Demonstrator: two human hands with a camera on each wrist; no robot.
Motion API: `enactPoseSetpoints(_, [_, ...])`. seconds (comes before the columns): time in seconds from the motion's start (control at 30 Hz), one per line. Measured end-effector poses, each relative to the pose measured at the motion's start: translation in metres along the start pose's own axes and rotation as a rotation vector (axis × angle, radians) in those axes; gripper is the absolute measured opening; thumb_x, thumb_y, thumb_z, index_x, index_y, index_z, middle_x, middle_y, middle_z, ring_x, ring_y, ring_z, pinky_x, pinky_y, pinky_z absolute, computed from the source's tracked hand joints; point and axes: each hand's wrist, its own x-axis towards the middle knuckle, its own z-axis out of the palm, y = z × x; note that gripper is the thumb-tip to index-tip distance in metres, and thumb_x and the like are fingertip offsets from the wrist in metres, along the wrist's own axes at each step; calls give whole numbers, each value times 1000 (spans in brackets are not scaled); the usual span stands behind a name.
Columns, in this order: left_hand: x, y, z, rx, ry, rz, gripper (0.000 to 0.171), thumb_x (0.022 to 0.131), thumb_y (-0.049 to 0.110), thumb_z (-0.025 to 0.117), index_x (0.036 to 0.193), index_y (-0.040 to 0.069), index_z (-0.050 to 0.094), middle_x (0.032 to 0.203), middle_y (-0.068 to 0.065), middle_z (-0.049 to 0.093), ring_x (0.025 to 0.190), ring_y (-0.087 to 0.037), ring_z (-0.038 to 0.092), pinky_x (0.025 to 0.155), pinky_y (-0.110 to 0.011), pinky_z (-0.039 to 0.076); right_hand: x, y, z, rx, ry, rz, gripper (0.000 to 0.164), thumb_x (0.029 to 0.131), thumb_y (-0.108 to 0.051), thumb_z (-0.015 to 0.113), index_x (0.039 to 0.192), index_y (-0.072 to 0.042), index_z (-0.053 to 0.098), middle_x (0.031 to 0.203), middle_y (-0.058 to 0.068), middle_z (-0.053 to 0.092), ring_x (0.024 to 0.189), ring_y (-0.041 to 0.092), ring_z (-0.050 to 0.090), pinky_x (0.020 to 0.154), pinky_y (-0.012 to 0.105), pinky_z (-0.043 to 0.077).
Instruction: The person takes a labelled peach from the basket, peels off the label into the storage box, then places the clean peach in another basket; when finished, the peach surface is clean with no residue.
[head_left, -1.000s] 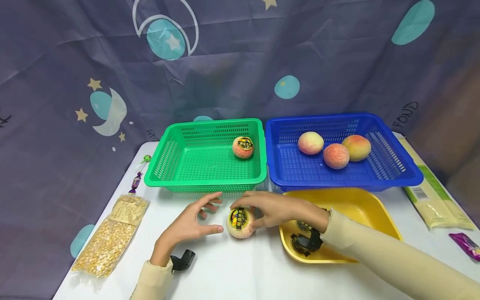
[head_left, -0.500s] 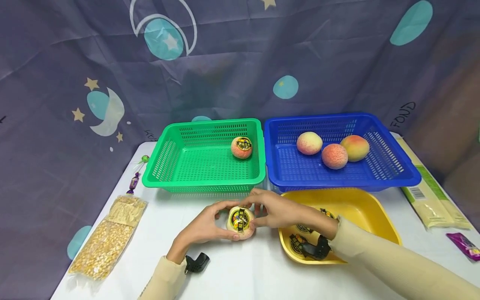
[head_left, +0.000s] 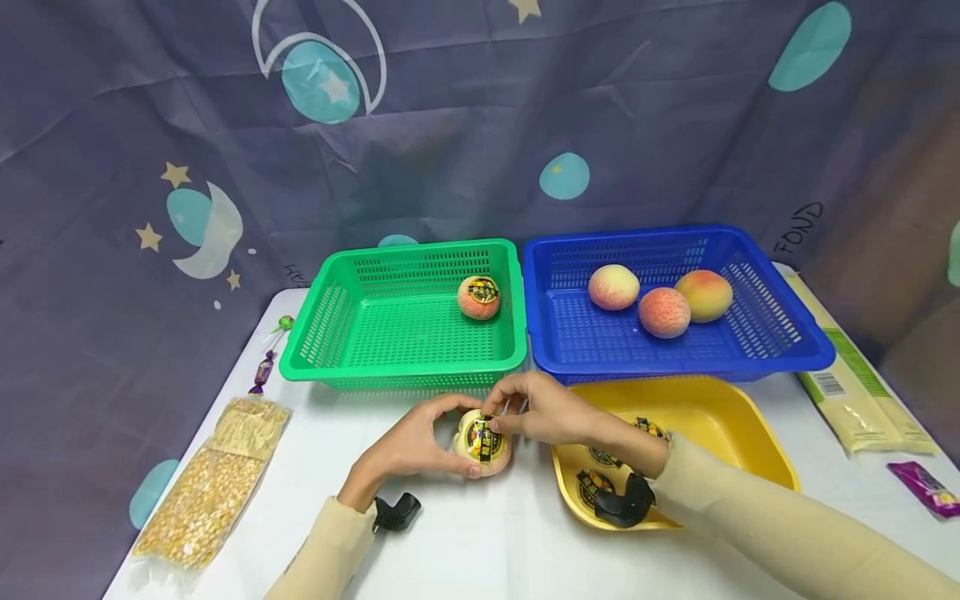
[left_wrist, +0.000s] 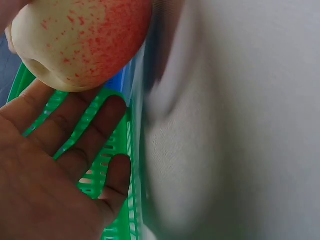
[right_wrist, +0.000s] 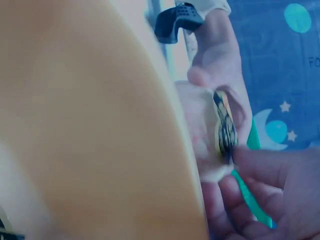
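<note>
A pale peach (head_left: 475,469) with a round black-and-gold sticker (head_left: 482,439) is just above or on the white table, in front of the green basket. From its left, my left hand (head_left: 408,442) holds it between thumb and fingers. The left wrist view shows the red-speckled side of the peach (left_wrist: 95,40), with several fingers of the left hand (left_wrist: 55,155) stretched below it. My right hand (head_left: 547,408) pinches at the upper right edge of the sticker. In the right wrist view its thumb (right_wrist: 265,165) touches the end of the sticker (right_wrist: 225,122).
The green basket (head_left: 397,371) holds one stickered peach (head_left: 478,298). Three peaches lie in the blue basket (head_left: 675,367). Under my right forearm is a yellow basin (head_left: 738,433) with stickered fruit. A bag of corn kernels (head_left: 213,483) lies left, a long packet (head_left: 847,387) right.
My left hand has moved right and taken hold of the peach. The right hand's fingers have shifted from the peach's side onto the edge of the sticker.
</note>
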Motion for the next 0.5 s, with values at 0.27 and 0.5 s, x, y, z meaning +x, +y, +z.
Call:
enactPoseSetpoints(0.27, [5,0,1,25,2,31,71,70,32,94,134,26,65,129,9,67,124,-15,58,111,-47,44,2,-6,5,-13,72,25,4,88,-2,74,88,-6,72,78,-1,68,71,8,58,67,21,50])
enactPoseSetpoints(0.5, [8,0,-3,39,-27,-5,67,71,36,93,132,38,63,122,17,66,117,-11,58,109,-44,44,-1,-7,-4,-5,57,-10,3,90,-9,75,90,-7,73,83,-2,71,78,9,61,74,25,51])
